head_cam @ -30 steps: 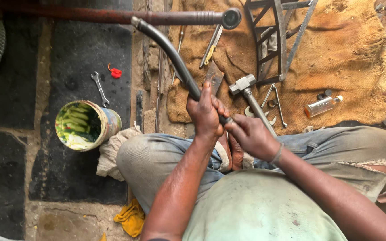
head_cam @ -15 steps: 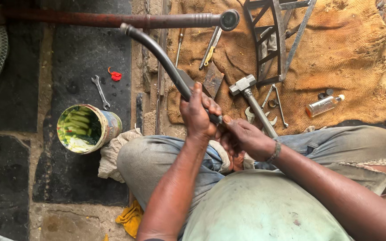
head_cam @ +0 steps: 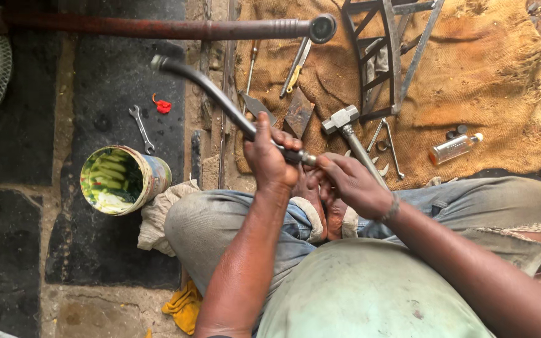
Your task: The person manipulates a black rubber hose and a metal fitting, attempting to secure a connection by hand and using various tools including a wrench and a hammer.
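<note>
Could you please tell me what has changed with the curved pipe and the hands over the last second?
The curved pipe has swung: its far end moved left, away from the long rusty bar. The left hand kept its grip on the pipe and shifted slightly left with it. The right hand stayed at the pipe's near end. The hammer, paint can and spanner lie as before.
</note>
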